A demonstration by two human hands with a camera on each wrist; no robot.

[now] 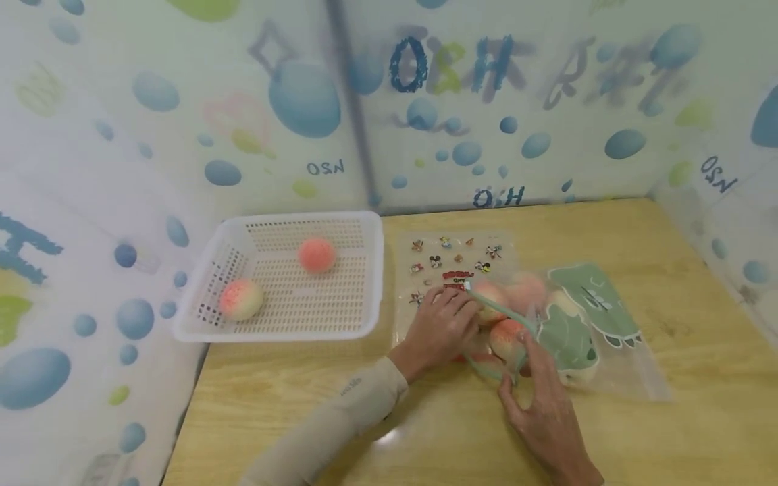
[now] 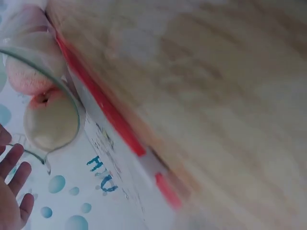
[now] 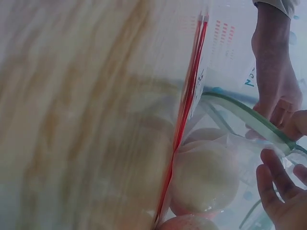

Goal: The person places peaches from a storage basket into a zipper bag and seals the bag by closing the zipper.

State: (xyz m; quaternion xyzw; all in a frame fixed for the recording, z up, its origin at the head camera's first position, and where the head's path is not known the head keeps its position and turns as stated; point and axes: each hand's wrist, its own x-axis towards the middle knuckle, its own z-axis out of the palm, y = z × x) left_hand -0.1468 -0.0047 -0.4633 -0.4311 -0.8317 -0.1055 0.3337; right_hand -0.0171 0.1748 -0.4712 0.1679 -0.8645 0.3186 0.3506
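A clear zip bag (image 1: 629, 368) with a green dinosaur-like print and green rim lies at the right of the table. Several pink-and-cream toy peaches (image 1: 508, 339) are inside it, and its mouth gapes toward me. With thumb and forefinger, my left hand (image 1: 444, 324) pinches the far-left part of the rim. My right hand (image 1: 541, 398) pinches the rim's near-right part between thumb and fingers, best seen in the right wrist view, where the green rim (image 3: 249, 112) runs between both hands. Through the left wrist view, a cream peach (image 2: 50, 117) shows in the mouth.
To the left stands a white perforated basket (image 1: 279, 334) holding two peaches, one red (image 1: 317, 255) and one pale (image 1: 241, 300). A flat clear bag with cartoon figures (image 1: 434, 260) and a red strip (image 2: 110, 108) lies partly under the peach bag. Patterned fabric walls (image 1: 389, 135) surround the wooden table.
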